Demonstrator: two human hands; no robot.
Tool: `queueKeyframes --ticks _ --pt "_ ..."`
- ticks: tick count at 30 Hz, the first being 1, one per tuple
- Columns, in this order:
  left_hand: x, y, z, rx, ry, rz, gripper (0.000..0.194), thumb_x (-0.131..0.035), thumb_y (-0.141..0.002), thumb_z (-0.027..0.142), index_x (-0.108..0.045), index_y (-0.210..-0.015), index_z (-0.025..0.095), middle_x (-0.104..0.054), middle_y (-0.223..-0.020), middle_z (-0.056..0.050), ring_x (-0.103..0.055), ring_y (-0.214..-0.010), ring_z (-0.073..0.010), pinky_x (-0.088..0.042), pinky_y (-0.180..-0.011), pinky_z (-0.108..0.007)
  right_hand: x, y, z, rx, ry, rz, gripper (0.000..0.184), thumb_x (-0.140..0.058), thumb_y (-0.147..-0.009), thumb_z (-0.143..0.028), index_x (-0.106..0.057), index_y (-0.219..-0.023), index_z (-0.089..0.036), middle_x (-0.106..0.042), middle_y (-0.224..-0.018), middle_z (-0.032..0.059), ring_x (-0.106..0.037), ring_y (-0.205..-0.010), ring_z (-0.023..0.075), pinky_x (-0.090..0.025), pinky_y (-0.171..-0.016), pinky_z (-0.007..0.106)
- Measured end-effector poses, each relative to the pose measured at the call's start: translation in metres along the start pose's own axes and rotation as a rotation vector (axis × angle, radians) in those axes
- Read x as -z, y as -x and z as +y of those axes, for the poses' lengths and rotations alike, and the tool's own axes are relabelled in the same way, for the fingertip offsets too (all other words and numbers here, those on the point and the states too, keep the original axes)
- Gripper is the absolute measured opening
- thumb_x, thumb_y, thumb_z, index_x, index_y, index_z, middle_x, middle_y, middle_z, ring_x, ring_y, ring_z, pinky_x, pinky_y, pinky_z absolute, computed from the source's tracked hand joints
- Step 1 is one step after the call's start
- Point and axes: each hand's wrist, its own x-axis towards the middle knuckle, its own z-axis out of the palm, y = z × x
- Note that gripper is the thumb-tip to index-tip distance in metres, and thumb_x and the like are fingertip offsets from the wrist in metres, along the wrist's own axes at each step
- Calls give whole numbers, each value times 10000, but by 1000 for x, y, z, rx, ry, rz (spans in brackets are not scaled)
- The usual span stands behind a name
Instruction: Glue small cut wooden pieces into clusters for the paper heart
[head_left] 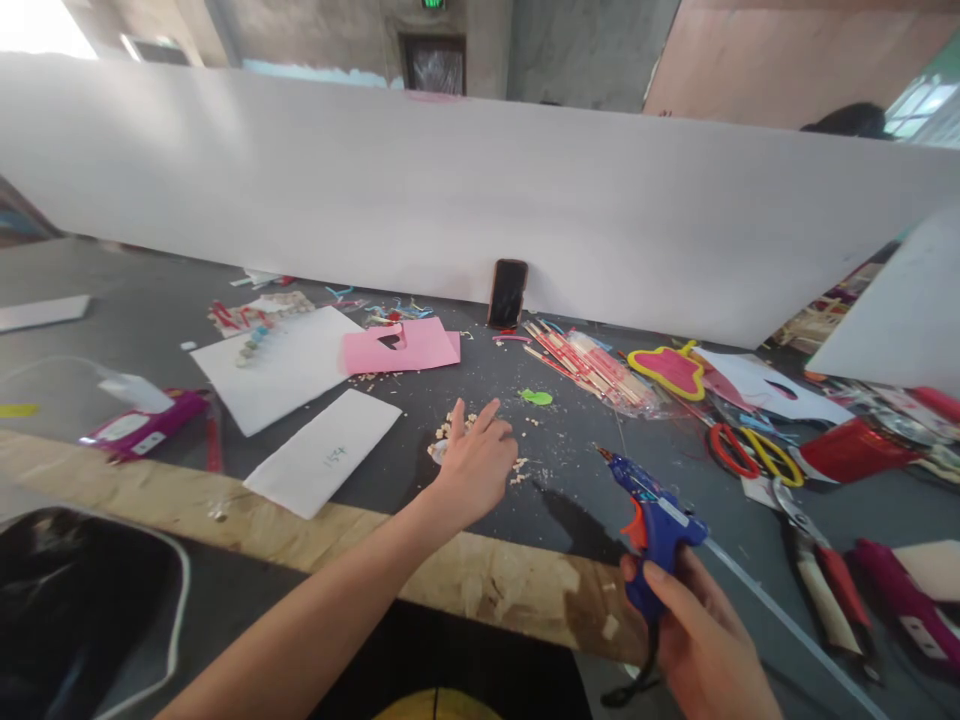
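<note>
My right hand [705,620] is wrapped round the handle of a blue hot glue gun [660,530] with an orange trigger. Its nozzle points away and to the left, and a long clear glue stick [787,620] juts from the back. My left hand [480,460] reaches over the dark tabletop with its fingers spread. Small pale chips [442,437] lie scattered under and around those fingers; whether the fingertips touch them I cannot tell. Beyond that hand lies a bright green scrap [536,397].
Left: white boards [330,450], folded pink paper [420,348], a purple tool [150,425]. Right: red-wrapped sticks [577,360], yellow-and-red scissors [772,457], pliers [821,580], a red can [859,447]. A phone [508,293] leans on the white partition [360,190].
</note>
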Motion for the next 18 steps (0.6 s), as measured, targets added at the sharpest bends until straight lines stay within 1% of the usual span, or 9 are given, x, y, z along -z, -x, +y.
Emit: queueKeyframes --ticks 2,4,7,12,15,18 --pt "-1 -2 -1 -10 1 -1 217 -532 -786 55 -682 -807 211 -649 -1094 -93 -304 -1359 -340 -60 -1073 -694 -8 3 3 44 10 -46 406 -828 -543 -320 -674 -907 -227 -719 -868 11 -642 -701 159 -521 -595 227" --pt "-3 -3 0 -26 6 -5 204 -546 -790 74 -684 -795 224 -652 -1091 -76 -312 -1356 -330 -71 -1080 -682 -12 6 7 87 55 -97 372 -802 -601 -364 -681 -920 -217 -713 -845 12 -615 -697 144 -501 -609 210" --pt "-6 -2 3 -41 17 -10 200 -551 -798 89 -685 -784 236 -655 -1100 -59 -325 -1350 -323 -101 -1085 -667 -10 8 15 141 154 -119 373 -765 -667 -410 -665 -970 -215 -707 -829 9 -594 -705 139 -480 -636 204" --pt "-6 4 6 -26 43 -4 202 -526 -819 101 -692 -807 215 -661 -1079 -85 -350 -1328 -342 -114 -1073 -676 -5 7 27 163 344 -177 373 -694 -758 -438 -620 -1051 -219 -704 -928 29 -603 -774 163 -480 -749 261" --pt "-6 5 7 -13 78 -2 183 -537 -807 103 -690 -767 195 -670 -1057 -101 -381 -1300 -363 -121 -1059 -688 -6 7 28 189 403 -206 374 -667 -780 -441 -616 -1076 -219 -697 -955 41 -596 -782 173 -482 -764 284" --pt "-6 6 7 -6 142 9 180 -547 -791 88 -682 -730 191 -679 -1026 -98 -394 -1287 -366 -110 -1059 -684 -7 8 26 191 423 -200 364 -664 -780 -445 -619 -1070 -229 -693 -946 35 -591 -797 174 -479 -756 270"
